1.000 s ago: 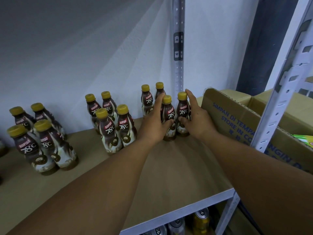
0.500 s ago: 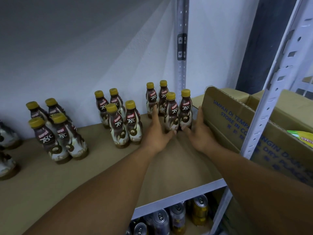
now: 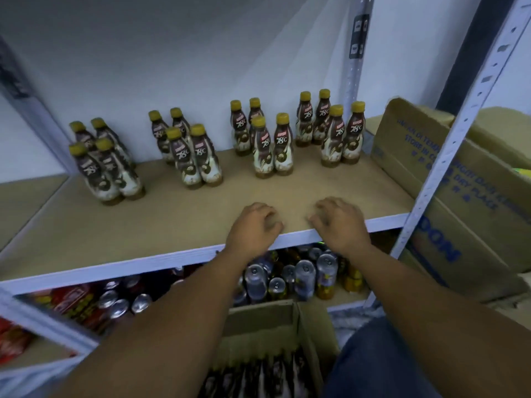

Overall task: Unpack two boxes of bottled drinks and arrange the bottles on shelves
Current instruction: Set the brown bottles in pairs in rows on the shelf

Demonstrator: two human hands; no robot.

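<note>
Brown coffee-drink bottles with yellow caps stand in several groups along the back of the tan shelf board (image 3: 184, 225); the rightmost group (image 3: 330, 130) is near the back upright. My left hand (image 3: 253, 228) and my right hand (image 3: 339, 222) hover side by side over the shelf's front edge, well in front of the bottles. Both are empty with loosely curled fingers. Below my arms an open cardboard box (image 3: 267, 323) holds more dark bottles (image 3: 258, 377), blurred and partly hidden by my forearms.
A large printed cardboard box (image 3: 465, 202) sits at the right, beyond the white perforated upright (image 3: 448, 145). Cans (image 3: 290, 277) crowd the lower shelf, with red packets (image 3: 71, 305) to the left. A white wall backs the shelf.
Both hands let go of the rightmost front bottles and drew back to the shelf's front edge. The view tilted down, bringing the lower shelf and the open box into sight.
</note>
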